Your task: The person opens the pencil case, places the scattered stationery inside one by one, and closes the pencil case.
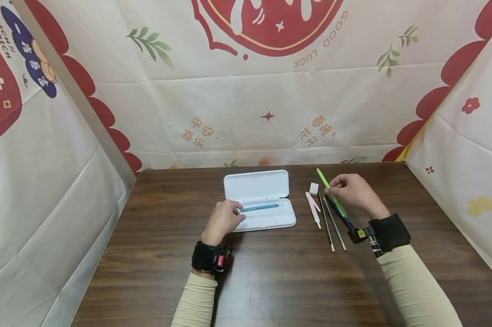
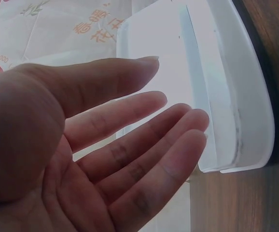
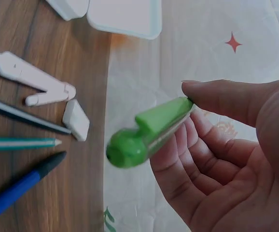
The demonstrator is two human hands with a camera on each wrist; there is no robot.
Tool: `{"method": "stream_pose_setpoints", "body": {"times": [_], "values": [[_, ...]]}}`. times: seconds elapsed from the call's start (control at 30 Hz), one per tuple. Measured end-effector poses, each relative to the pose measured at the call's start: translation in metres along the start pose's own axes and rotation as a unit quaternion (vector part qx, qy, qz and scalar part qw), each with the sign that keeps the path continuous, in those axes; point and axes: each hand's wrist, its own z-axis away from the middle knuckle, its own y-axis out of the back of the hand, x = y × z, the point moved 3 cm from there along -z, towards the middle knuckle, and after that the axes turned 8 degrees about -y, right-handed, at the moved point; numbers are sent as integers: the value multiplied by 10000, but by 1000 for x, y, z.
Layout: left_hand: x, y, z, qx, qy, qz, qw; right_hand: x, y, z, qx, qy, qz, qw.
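Note:
My right hand (image 1: 355, 193) pinches a green pen (image 1: 322, 177) with a clip, between thumb and fingers, above the table's right part. In the right wrist view the pen's rounded clip end (image 3: 127, 149) points toward the camera. My left hand (image 1: 223, 220) is at the left side of an open white pencil case (image 1: 270, 222), its fingers loosely bent and holding nothing, as the left wrist view shows. A teal pencil (image 1: 262, 207) lies inside the case, its left end partly behind the left fingers. The case's lid (image 1: 255, 185) is tilted back, away from me.
Right of the case lie pink compasses (image 1: 313, 206), a white eraser (image 1: 314, 188), a dark pencil (image 1: 326, 225), another teal pencil (image 1: 336, 227) and a blue pen (image 3: 19, 191). The brown table (image 1: 270, 281) ends at a printed cloth (image 1: 237, 100) behind.

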Motion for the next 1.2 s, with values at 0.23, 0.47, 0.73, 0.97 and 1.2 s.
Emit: {"method": "stream_pose_setpoints", "body": {"times": [0.23,0.47,0.73,0.97,1.2], "values": [[1,0,1,-53,50,31,10000,-4,-2,2,-8,10,-256,9997],[1,-1,2,-45,39,-19,10000,-11,-6,4,-96,13,-593,9982],[1,-4,2,-72,66,-26,9999,-19,-11,8,-72,-15,-896,9959],[0,-6,2,-115,89,-42,9999,-23,-17,13,-122,59,-1278,9917],[3,-6,1,-89,76,-34,9999,-24,-23,19,-151,31,-1516,9883]]}}
